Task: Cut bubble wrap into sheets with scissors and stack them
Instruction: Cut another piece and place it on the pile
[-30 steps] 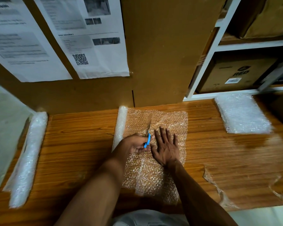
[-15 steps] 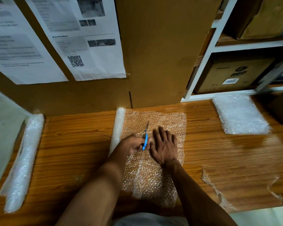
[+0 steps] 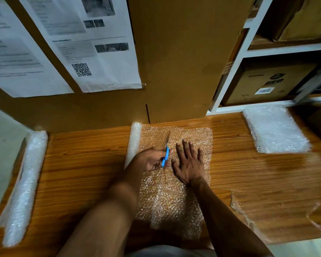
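At frame centre, the left hand (image 3: 152, 160) grips blue-handled scissors (image 3: 165, 153) cutting clear bubble wrap (image 3: 176, 199). The right hand (image 3: 190, 163) presses it flat, fingers spread. A brown cardboard box (image 3: 263, 84) fills the upper-right white shelf (image 3: 230, 75).

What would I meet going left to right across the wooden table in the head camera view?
Long white bubble wrap roll at the table's left edge → thinner roll feeding the sheet → left hand gripping blue-handled scissors → right hand pressed flat on the sheet → stack of cut sheets.
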